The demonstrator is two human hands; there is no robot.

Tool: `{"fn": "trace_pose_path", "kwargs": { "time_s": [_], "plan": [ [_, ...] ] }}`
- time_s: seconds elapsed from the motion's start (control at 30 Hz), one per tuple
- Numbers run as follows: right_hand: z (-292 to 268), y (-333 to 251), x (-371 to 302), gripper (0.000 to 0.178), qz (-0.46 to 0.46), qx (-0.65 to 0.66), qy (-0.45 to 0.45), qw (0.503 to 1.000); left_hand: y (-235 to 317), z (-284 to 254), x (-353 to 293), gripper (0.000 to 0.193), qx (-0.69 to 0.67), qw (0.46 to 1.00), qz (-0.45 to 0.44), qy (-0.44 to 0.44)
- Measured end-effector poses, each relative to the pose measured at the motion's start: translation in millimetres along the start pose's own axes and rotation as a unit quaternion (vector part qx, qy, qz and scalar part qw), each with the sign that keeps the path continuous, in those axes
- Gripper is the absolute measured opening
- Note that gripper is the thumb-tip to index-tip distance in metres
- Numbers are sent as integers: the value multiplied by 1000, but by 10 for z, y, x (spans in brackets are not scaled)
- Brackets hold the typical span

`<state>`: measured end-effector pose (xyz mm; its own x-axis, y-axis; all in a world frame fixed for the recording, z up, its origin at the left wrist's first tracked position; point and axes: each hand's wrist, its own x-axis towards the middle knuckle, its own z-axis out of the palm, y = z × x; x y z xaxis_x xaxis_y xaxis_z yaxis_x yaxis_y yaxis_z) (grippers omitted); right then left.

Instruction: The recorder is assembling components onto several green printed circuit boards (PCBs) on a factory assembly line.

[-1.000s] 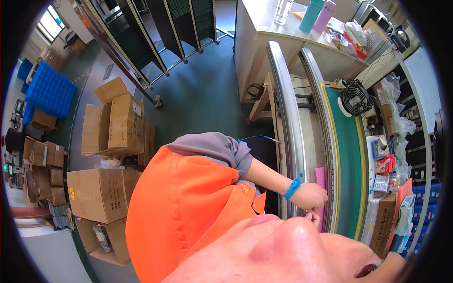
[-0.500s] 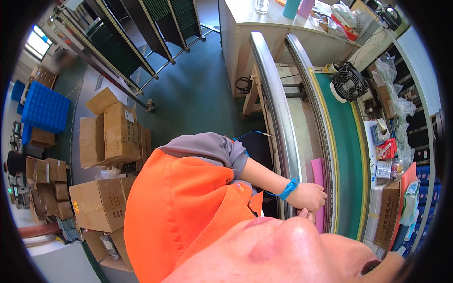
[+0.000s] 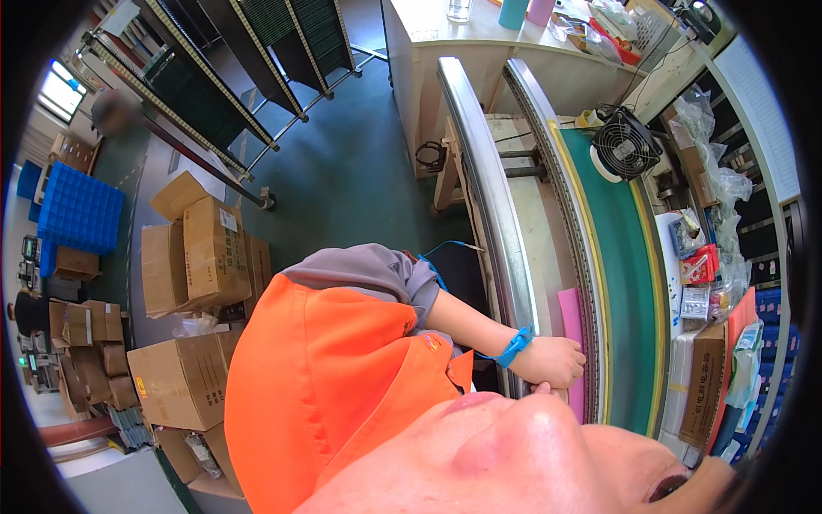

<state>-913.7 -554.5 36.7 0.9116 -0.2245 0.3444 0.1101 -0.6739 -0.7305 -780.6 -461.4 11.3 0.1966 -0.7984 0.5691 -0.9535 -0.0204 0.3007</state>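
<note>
My left hand (image 3: pixel 552 361) reaches in from the orange vest and grey sleeve, a blue wrist strap (image 3: pixel 516 346) around its wrist. Its fingers are curled in, back of the hand upward, over the rails of a conveyor (image 3: pixel 514 248). Whatever the fingers hold, if anything, is hidden beneath them. Close against the fingertips lies a flat pink strip (image 3: pixel 570 310), set lengthwise between the rails. A thin blue cord (image 3: pixel 447 246) shows behind the sleeve. My right hand is out of sight.
A green belt (image 3: pixel 629 283) runs beside the rails, with a black fan (image 3: pixel 625 144) at its far end. Small packages (image 3: pixel 700 264) and cartons line the right. Cardboard boxes (image 3: pixel 180 377) stand at left, wheeled racks (image 3: pixel 240 77) and a white counter (image 3: pixel 479 34) farther off.
The surroundings have shifted slightly leftward in the view. My left hand stays curled beside the pink strip, with only a slight change in its fingers.
</note>
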Motion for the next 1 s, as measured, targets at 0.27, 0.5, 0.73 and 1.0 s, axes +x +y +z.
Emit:
{"fn": "trace_pose_path", "kwargs": {
  "time_s": [0.27, 0.5, 0.73, 1.0],
  "plan": [
    [-24, 6, -15, 38, -28, -20, 2, 999, 26, -13, -1, 15, 13, 1000, 14, 24],
    [-21, -42, -11, 35, -32, -14, 13, 999, 32, -26, 3, 16, 18, 999, 21, 38],
    [-30, -40, -26, 36, -33, -17, 2, 999, 30, -15, -2, 17, 13, 999, 22, 34],
    [-34, 51, -89, 34, -32, -22, 7, 999, 55, -22, 6, 18, 17, 999, 27, 34]
  ]
}}
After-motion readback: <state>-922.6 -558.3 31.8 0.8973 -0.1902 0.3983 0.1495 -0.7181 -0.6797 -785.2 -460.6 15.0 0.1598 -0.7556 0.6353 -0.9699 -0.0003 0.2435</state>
